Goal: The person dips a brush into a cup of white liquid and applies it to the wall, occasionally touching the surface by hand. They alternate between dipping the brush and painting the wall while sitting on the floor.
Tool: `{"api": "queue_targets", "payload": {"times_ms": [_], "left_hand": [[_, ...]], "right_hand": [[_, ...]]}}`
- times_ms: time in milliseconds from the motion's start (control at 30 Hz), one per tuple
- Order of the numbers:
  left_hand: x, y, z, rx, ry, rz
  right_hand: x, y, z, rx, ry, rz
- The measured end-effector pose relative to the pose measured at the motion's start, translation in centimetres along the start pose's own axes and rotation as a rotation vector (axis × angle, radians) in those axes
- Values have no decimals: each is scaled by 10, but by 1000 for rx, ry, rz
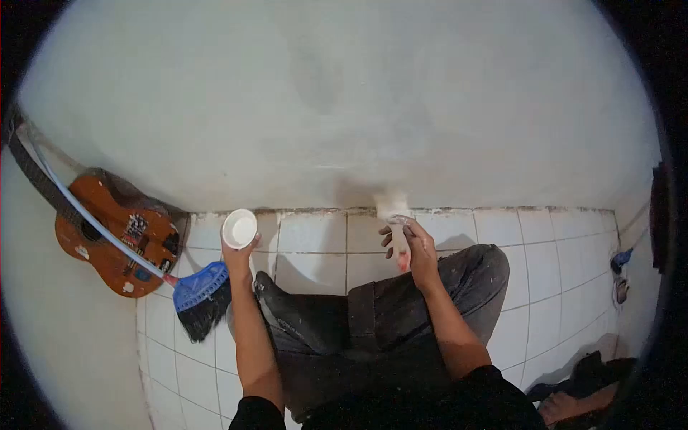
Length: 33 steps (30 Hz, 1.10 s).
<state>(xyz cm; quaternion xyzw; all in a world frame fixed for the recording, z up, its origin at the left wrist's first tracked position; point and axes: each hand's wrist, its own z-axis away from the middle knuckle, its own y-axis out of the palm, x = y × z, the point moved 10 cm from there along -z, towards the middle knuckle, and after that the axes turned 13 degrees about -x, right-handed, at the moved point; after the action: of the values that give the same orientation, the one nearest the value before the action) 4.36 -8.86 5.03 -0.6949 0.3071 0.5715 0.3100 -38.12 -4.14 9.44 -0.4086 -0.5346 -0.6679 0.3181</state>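
Observation:
My left hand [241, 256] is closed around a small white cup [227, 238], its pale inside facing up toward me. In my right hand [421, 251] is a paintbrush [391, 205], its light bristles pointing away from me. The bristles overlap the foot of the wall [315, 158] in this view, close to where it meets the tiles. White smears mark my right fingers. My crossed legs in dark, stained trousers [401, 304] lie between the two arms.
A sticker-covered guitar [107, 197] leans in the left corner. Across it slants a broom with a blue head [201, 284], bristles near my left forearm. White tiles [566, 258] cover the floor. At lower right are another person's limb [570, 408] and dark clothing.

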Motion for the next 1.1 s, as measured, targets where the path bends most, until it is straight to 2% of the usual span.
{"api": "queue_targets", "payload": {"times_ms": [33,100,133,167,233,267,300,367,400,433,467,633,700,800,900,1033,1100], "left_hand": [[-13,7,5,15,-23,50],[-35,16,20,54,-86,58],[-49,21,31,67,-59,51],[-60,24,41,75,-30,45],[-67,25,54,92,-53,11],[-73,32,60,170,-11,-44],[-81,42,68,248,29,-99],[-95,52,79,294,24,-83],[-105,59,84,338,60,-127],[-109,64,89,381,90,-174],[-88,61,87,353,-55,-44],[-96,88,107,355,-98,61],[-88,111,119,392,-208,210],[-67,147,133,436,-194,119],[-43,180,154,456,-290,186],[-26,199,175,524,-337,218],[-13,200,178,525,-425,278]], "right_hand": [[2,-7,-1,-16,-6,-16],[23,-12,8,28,-333,530],[33,-15,13,-29,-344,644],[30,-19,13,-38,-334,638],[60,-22,18,-199,-630,598],[72,-23,19,-218,-704,600],[73,-25,18,-226,-699,590],[52,-53,6,-302,-342,158],[48,-57,2,-311,-316,96],[47,-59,1,-315,-305,94],[48,-65,1,-340,-309,67],[50,-74,2,-472,-245,-33],[50,-76,1,-460,-263,-52],[52,-82,1,-477,-241,-71],[56,-90,2,-508,-251,-69],[55,-93,3,-540,-217,-69],[53,-93,4,-546,-206,-92]]}}
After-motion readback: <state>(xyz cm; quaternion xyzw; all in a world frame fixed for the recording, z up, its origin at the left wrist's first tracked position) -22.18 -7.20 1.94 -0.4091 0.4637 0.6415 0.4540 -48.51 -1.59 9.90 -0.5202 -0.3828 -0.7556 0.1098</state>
